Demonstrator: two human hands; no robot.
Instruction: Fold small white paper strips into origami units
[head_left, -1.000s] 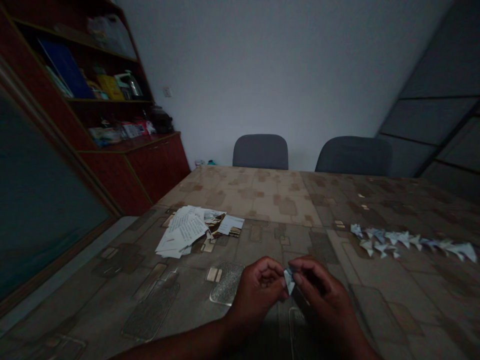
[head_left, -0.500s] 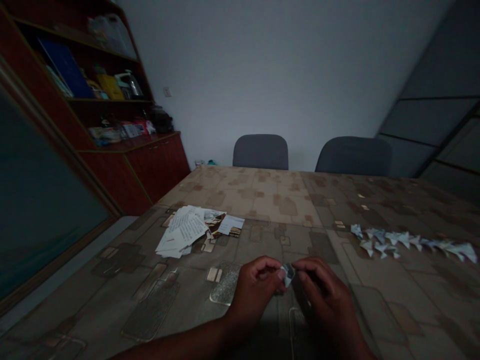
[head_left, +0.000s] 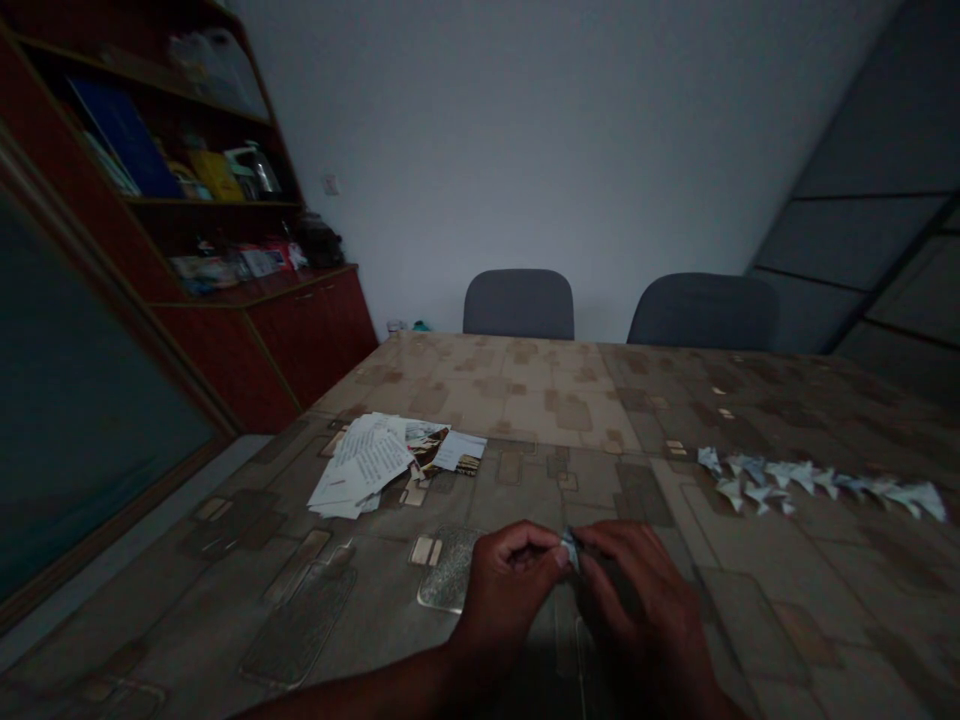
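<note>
A small folded piece of printed paper (head_left: pixel 570 548) is pinched between my two hands, just above the table near its front. My left hand (head_left: pixel 510 580) grips its left side between thumb and forefinger. On the other side, my right hand (head_left: pixel 637 590) has its thumb and fingers closed on the paper's right edge. Most of the paper is covered by the fingertips. To the right lies a row of several small folded paper pieces (head_left: pixel 806 478) with pointed tips. A loose pile of printed paper sheets (head_left: pixel 367 462) rests left of my hands.
The table (head_left: pixel 525 385) has a patterned brown cover. Two grey chairs (head_left: pixel 519 302) stand at its far side against the pale wall. A red-brown cabinet (head_left: pixel 307 335) with crowded shelves is at the left.
My right hand has moved slightly left and closer to my left hand. Less of the folded paper shows between the fingers.
</note>
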